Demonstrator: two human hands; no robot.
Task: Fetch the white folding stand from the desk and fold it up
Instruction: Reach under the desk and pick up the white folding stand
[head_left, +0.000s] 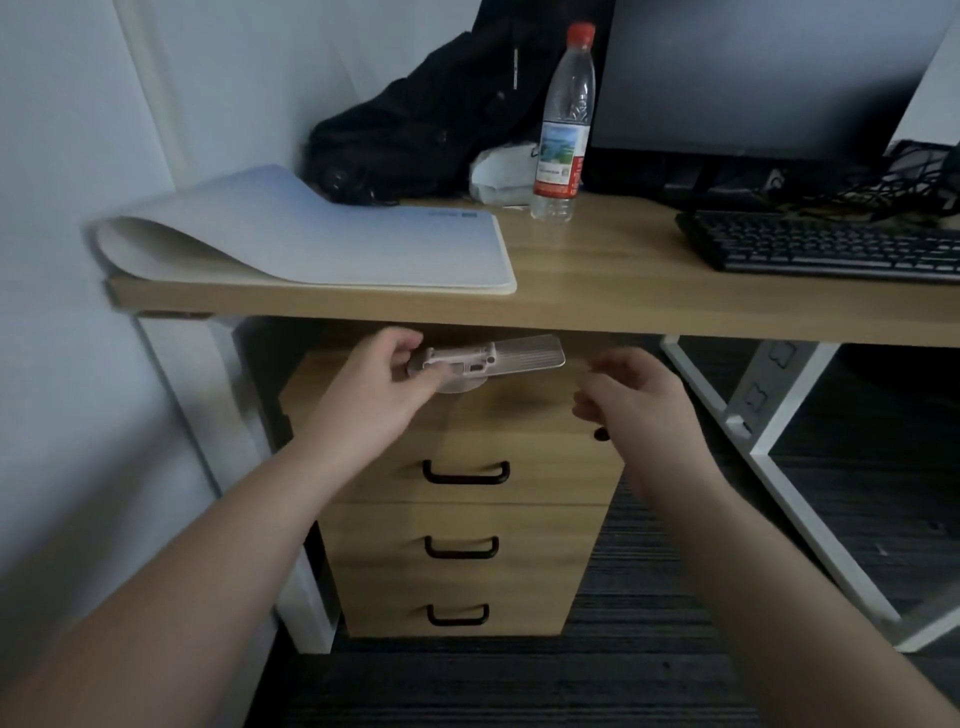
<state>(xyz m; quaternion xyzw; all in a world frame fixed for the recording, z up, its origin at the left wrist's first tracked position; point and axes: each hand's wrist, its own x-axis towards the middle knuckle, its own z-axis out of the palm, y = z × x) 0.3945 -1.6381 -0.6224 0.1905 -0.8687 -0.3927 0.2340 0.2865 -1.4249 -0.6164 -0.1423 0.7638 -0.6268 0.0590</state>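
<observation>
Since the white folding stand (485, 359) was already off the table (597, 291), left hand (371, 392) gripped its hinge end, plate sticking out toward the right hand (631, 397), which hung just beside it, fingers loosely curled and holding nothing, probably to free it for folding.

Dim, cool indoor light from above, deep shadow beneath the table (597, 270), soft glare on the white mat (363, 244), motion blur on the right hand (631, 397), wide-angle bending at frame edges, grainy dark floor (649, 675)
</observation>
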